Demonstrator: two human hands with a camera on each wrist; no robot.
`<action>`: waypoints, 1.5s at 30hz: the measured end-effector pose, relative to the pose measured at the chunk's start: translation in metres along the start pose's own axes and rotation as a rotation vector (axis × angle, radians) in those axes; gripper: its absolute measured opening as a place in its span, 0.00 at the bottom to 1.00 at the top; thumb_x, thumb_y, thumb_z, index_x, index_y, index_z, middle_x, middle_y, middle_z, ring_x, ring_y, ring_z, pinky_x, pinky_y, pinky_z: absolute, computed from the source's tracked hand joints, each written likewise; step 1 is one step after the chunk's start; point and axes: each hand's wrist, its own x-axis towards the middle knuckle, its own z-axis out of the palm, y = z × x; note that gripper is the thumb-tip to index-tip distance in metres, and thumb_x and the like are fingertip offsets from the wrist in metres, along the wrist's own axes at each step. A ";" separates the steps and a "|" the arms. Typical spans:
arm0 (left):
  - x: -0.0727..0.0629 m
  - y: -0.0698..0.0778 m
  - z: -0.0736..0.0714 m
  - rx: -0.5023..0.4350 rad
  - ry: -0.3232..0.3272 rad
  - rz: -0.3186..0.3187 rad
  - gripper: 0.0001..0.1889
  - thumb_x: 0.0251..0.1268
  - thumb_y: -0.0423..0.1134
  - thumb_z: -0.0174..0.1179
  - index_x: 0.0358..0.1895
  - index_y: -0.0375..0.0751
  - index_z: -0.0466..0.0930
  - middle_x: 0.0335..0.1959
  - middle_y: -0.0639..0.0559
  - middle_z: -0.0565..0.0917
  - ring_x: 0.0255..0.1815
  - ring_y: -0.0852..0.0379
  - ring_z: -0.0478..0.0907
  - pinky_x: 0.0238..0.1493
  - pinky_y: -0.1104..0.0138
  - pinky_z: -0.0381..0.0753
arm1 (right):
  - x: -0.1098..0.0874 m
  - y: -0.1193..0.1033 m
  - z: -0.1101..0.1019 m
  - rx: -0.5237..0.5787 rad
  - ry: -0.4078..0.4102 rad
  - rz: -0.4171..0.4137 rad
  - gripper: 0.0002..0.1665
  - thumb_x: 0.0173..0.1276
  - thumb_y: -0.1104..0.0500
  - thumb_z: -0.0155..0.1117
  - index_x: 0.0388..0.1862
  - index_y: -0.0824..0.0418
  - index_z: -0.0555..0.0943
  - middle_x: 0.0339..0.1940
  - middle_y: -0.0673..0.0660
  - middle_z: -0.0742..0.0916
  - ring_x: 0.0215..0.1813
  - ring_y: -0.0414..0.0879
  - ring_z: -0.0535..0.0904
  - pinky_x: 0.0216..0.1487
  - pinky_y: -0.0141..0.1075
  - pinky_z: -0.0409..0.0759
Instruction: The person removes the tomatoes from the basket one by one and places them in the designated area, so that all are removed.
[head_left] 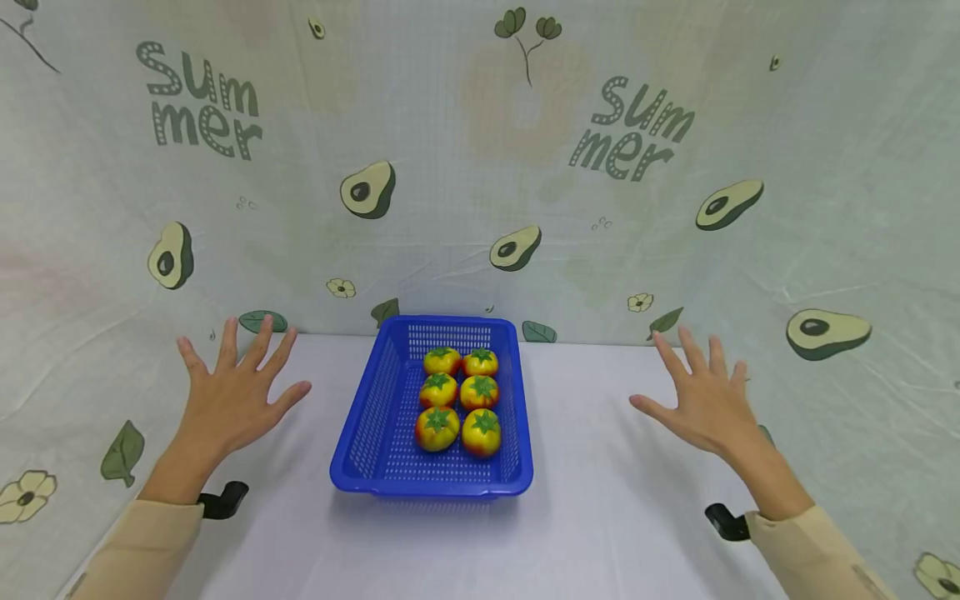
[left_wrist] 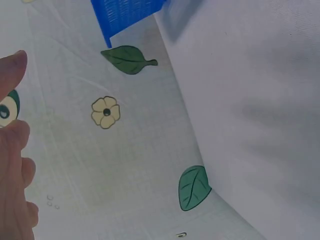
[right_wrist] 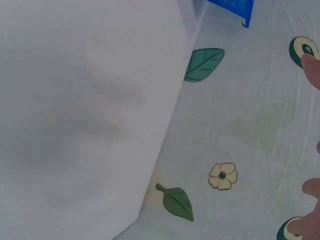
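L hand (head_left: 228,406) & R hand (head_left: 708,408) spread wide, empty, prob. hovering; btwn: blue rectangular plastic basket (head_left: 431,487) w/ 6 round red-yellow fruits (head_left: 478,392).

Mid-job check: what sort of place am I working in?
Probably a staged tabletop workspace: a white table, a printed cloth with avocados and "summer" lettering behind it, and a blue basket holding six tomato-like fruits.

My head feed looks forward and down over the white table (head_left: 600,483); my two wrist feeds sit nearer, turned askew toward its far edge (head_left: 585,345); all three share part of the blue basket (head_left: 431,487).
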 end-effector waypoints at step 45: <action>-0.005 0.042 0.013 -0.687 -0.259 -0.122 0.49 0.79 0.61 0.58 0.89 0.45 0.40 0.87 0.30 0.44 0.84 0.23 0.44 0.71 0.21 0.52 | 0.101 -0.145 -0.018 0.227 -0.217 -0.447 0.59 0.66 0.35 0.76 0.88 0.48 0.57 0.87 0.64 0.60 0.84 0.68 0.58 0.76 0.70 0.65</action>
